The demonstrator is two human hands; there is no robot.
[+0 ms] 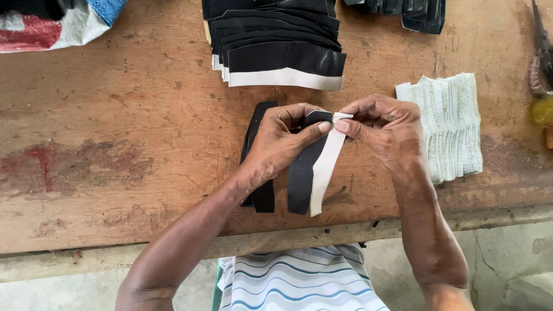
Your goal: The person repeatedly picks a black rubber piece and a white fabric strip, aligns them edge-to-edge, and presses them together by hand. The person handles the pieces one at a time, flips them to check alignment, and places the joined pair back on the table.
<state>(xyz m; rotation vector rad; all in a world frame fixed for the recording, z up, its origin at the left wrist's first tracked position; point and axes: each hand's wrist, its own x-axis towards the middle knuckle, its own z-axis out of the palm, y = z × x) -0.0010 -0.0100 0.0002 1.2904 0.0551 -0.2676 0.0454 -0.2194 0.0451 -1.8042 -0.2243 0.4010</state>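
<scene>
While both hands meet over the middle of the wooden worktop [115, 115], they're pinching the top end of a curved black leather strip [300, 184] together with a white strip [324, 173] lying along its right edge. The left hand [282, 141] has its grip clamped on the black piece, thumb pressing right at the top corner, and the right hand [383, 129] has its grip closed on the white strip's tip. Both strips hang down toward the worktop's near edge.

Another black strip [259, 173] lies flat just left of them, partly hidden under the left wrist. Behind the hands is a fanned stack of black pieces with white edges [279, 52], to the right a pile of white ribbed pieces [452, 124]. Top left there's a woven sack [57, 23], can't tell what's in it. Scissors [541, 46] sit at the far right edge.
</scene>
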